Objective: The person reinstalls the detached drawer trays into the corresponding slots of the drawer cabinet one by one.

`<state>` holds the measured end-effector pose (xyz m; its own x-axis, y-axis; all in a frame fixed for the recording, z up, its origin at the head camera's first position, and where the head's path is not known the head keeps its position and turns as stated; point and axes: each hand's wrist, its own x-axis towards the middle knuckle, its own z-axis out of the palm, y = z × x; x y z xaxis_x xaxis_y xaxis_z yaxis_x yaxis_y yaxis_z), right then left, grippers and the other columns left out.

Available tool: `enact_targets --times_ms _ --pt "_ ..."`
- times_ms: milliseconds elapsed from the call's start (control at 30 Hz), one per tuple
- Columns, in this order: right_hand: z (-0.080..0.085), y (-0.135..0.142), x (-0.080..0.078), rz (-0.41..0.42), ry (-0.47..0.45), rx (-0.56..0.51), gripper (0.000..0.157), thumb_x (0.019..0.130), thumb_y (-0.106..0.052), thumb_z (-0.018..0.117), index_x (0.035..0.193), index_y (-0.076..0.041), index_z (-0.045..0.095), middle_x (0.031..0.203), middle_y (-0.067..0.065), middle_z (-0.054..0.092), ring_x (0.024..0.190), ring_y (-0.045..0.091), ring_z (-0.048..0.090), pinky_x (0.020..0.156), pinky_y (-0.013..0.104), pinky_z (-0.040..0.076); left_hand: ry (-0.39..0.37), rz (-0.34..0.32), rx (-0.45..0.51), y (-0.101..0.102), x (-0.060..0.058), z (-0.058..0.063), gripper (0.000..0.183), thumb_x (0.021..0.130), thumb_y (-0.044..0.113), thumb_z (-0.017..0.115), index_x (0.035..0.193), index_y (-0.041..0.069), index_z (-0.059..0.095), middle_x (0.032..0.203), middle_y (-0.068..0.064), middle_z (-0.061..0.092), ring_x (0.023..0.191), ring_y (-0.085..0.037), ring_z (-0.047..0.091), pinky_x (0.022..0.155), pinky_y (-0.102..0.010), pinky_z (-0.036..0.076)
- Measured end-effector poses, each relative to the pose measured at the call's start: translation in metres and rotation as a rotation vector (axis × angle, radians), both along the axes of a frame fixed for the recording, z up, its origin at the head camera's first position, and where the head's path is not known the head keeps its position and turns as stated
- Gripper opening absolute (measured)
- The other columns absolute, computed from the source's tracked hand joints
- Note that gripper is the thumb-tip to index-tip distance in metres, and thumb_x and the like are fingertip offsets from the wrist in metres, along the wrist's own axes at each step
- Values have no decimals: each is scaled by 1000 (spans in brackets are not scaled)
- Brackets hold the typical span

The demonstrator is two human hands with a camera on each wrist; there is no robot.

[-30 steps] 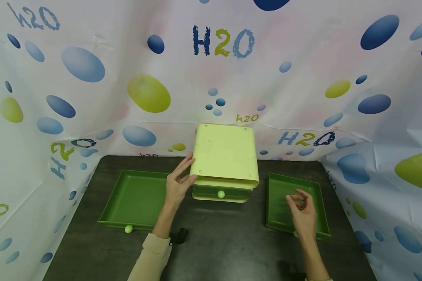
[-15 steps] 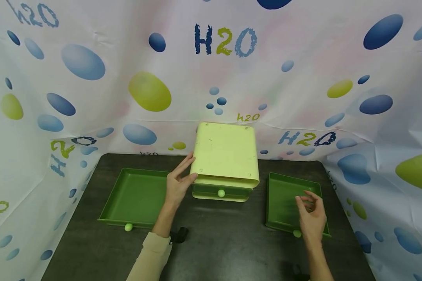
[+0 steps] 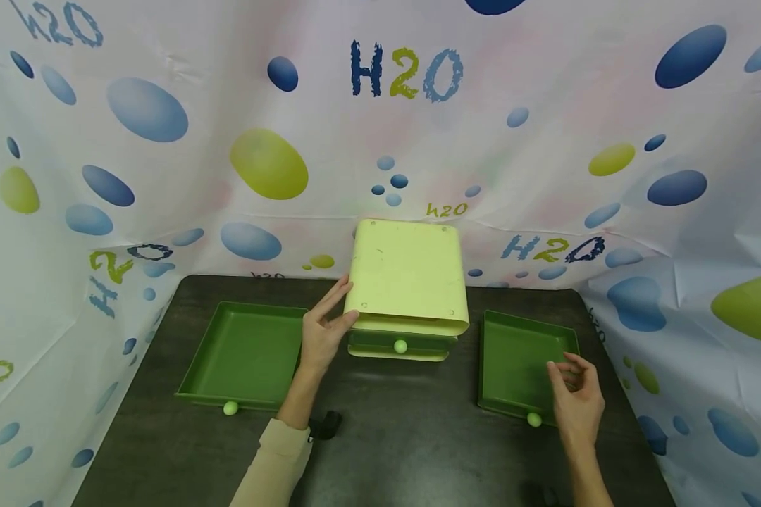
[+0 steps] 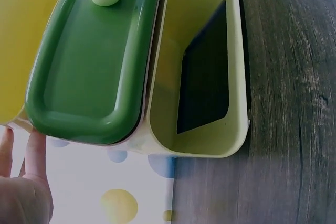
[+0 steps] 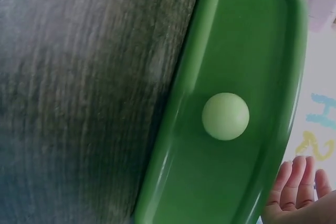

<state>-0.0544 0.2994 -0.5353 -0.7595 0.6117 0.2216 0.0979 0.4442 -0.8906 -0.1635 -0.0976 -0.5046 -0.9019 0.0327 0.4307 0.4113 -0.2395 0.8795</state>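
Observation:
A pale yellow drawer cabinet (image 3: 409, 274) stands at the back middle of the table. One green drawer (image 4: 89, 56) with a round light-green knob sits in its middle slot; the bottom slot (image 4: 163, 77) shows no drawer. My left hand (image 3: 322, 338) rests its extended fingers against the cabinet's left side. Over the right end of a loose green drawer (image 3: 514, 359), my right hand (image 3: 577, 401) hovers with loosely bent fingers and nothing in them. In the right wrist view that drawer's front fills the middle, with the hand at the lower right corner.
Another loose green drawer (image 3: 247, 352) lies on the left of the dark wooden table (image 3: 418, 436), its knob facing me. A white curtain (image 3: 330, 127) with blue and green spots hangs behind the table and along both sides.
My right hand has shifted right and a little toward me across the right drawer, uncovering its knob. The left hand keeps its place at the cabinet.

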Motion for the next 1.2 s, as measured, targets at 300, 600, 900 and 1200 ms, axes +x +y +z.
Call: enact_targets --times_ms 300,600,900,1200 --pt "-3 14 6 -51 0 57 36 94 -20 70 127 -9 63 94 -16 60 81 -2 57 68 9 42 21 8 -6 0 -2 -4 48 89 -13 65 136 -7 56 151 -19 45 140 -27 41 91 -28 54" --pt "-1 26 10 -57 -39 84 37 93 -20 72 127 -8 63 96 -16 60 79 -6 55 66 7 41 33 16 -9 1 -1 -6 49 89 -12 64 137 -7 55 150 -20 44 139 -27 43 90 -27 55" --pt "-3 41 14 -94 -90 232 37 91 -16 74 125 -4 64 104 7 61 78 -8 49 68 8 38 25 17 3 1 1 -4 48 90 -7 66 137 -7 55 151 -19 44 138 -26 44 88 -26 55" --pt "-11 45 13 -79 -85 247 33 89 -12 76 120 -2 67 104 8 60 80 -7 49 69 7 38 32 21 7 1 -1 -4 48 89 -13 63 136 -10 54 150 -23 43 139 -27 42 88 -26 55"
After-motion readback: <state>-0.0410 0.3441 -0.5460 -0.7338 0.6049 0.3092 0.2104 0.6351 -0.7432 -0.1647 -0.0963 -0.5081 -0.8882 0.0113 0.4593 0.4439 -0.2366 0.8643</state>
